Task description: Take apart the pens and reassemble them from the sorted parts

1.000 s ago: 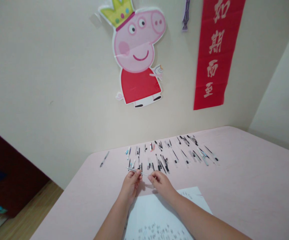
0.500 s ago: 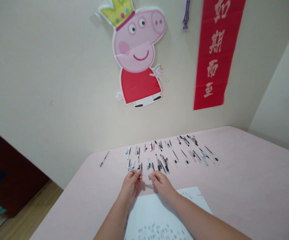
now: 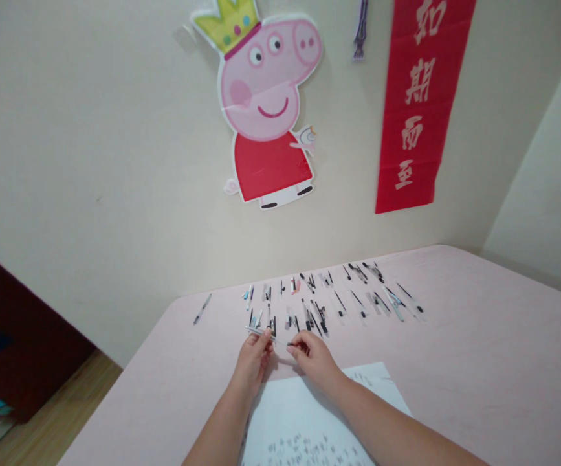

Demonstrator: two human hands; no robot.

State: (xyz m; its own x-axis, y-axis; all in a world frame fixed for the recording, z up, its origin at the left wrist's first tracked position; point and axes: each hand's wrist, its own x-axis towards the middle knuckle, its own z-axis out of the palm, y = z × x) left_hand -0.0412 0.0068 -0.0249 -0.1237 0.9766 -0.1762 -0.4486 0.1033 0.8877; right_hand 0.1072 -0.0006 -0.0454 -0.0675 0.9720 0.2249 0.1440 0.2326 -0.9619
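Silvery pen (image 3: 255, 331) hovers just in front of the other pens (image 3: 308, 325), pinched in the left hand (image 3: 255, 356), while the right hand (image 3: 313, 353) pinches a small dark bit (image 3: 290, 344) near its end. One crooked tug and I'd guess that bit slips and pings away.

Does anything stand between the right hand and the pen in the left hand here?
No obstacle shows. Only a thin piece, which the right hand seems to pinch, lies in the gap to the pen in the left hand; whether it touches the pen is too small to tell. Pen parts lie beyond the hands.
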